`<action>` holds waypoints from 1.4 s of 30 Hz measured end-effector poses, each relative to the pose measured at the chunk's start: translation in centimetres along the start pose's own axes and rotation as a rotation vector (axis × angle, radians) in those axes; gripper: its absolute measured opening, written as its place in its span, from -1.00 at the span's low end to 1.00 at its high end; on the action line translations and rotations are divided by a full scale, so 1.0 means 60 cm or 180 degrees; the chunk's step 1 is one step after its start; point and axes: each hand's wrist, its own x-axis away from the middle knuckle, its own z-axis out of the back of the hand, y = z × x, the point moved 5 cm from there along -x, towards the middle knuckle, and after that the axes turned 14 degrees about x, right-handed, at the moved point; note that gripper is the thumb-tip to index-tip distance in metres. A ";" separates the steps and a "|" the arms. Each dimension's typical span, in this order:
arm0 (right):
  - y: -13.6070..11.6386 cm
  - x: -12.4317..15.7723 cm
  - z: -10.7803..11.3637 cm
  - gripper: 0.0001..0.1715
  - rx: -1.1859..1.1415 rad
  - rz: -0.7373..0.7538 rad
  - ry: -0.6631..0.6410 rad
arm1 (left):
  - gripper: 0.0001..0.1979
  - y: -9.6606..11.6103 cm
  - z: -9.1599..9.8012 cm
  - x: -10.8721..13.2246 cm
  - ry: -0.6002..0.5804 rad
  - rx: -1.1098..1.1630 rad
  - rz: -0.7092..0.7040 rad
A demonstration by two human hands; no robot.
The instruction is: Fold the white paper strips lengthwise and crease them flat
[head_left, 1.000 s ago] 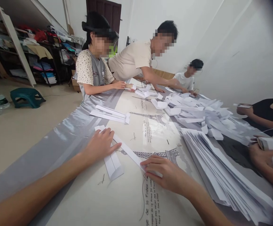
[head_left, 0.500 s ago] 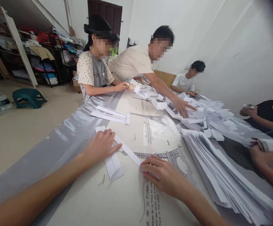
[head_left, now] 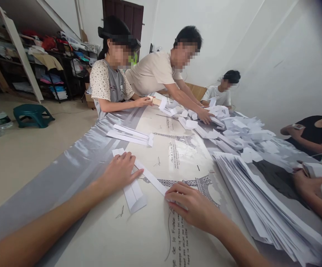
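My left hand (head_left: 119, 172) lies flat with fingers stretched out on a folded white paper strip (head_left: 134, 193) on the table. My right hand (head_left: 191, 205) has its fingers curled down, pressing the near end of a long narrow paper strip (head_left: 149, 178) that runs diagonally between both hands. The printed tablecloth (head_left: 174, 152) with tower drawings lies under the strips.
A thick fanned stack of white sheets (head_left: 263, 200) lies to my right. A heap of folded papers (head_left: 233, 129) fills the far right. More folded strips (head_left: 130, 134) lie ahead. Several other people sit around the table; another person's hand (head_left: 308, 181) holds paper at right.
My hands have barely moved. The person in the beige shirt reached across to the paper heap, then drew the hand back toward the far side.
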 end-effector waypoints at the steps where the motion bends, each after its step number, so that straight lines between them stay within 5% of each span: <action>1: 0.000 0.000 0.000 -0.81 -0.0001 -0.0011 0.0000 | -0.59 0.000 -0.001 0.000 0.0005 0.0007 -0.0001; 42: 0.002 0.003 -0.004 -0.80 -0.0130 -0.0053 -0.0039 | -0.57 -0.003 -0.002 0.000 -0.0025 -0.0004 -0.0007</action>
